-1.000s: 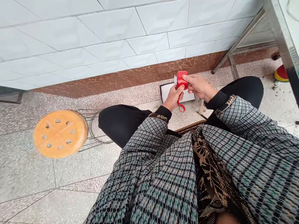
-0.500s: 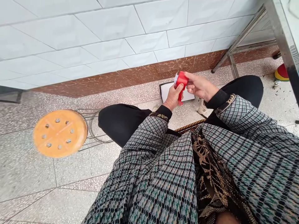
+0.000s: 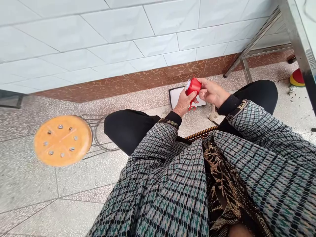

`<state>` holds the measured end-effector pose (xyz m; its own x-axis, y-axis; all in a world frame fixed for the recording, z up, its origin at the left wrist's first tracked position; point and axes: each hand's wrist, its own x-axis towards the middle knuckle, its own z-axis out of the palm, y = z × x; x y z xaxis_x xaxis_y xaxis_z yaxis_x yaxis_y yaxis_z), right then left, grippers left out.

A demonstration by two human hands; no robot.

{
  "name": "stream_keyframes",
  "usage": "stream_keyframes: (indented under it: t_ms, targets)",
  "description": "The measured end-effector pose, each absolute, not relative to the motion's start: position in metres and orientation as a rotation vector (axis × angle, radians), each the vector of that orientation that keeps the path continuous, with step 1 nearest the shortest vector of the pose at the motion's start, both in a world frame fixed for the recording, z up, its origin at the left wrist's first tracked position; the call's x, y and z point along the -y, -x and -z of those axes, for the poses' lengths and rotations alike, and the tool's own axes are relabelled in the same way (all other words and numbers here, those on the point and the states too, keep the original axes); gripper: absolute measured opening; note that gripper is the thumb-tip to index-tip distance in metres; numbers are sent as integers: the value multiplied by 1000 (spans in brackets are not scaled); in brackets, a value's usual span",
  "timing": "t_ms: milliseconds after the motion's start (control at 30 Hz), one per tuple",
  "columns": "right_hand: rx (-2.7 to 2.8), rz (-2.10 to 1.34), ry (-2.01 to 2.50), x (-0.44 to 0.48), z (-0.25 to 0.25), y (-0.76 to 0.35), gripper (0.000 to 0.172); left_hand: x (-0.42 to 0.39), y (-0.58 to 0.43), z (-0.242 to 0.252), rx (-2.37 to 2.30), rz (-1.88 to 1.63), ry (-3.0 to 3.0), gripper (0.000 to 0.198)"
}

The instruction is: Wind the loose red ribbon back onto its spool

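Note:
A roll of red ribbon [image 3: 194,86] with a white edge on its left side is held out over my knees. My left hand [image 3: 184,102] grips it from below, thumb pressed on the red band. From the other side, my right hand [image 3: 212,91] pinches the right side of the roll with thumb and fingertips. A short red strand [image 3: 192,106] curls down beneath the roll, beside my left fingers. Behind the hands, a white rectangular thing with a dark border [image 3: 175,97] lies on the floor, partly covered.
An orange round stool [image 3: 63,141] with a metal wire frame is at left. A metal-legged table [image 3: 291,19] stands at right, with a red and yellow object [image 3: 297,79] on the floor beneath. The tiled wall [image 3: 116,26] rises just ahead of my knees.
The red ribbon roll has turned in my hands and tilted a little to the right. The hanging strand now curls instead of falling straight. Both arms stay nearly in place.

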<state>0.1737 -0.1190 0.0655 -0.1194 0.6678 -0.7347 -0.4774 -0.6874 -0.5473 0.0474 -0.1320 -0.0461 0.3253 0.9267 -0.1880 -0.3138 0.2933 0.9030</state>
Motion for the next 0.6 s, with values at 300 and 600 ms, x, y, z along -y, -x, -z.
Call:
stream_keyframes:
  t_ms: [300,600]
  targets:
    - [522,-1713,1450,125,-60,-169,29,135,-48,39,-899,-906,-862,65]
    - [404,-1838,1454,120,-64,-174,28,134,-46,39,-950,-920,-877,59]
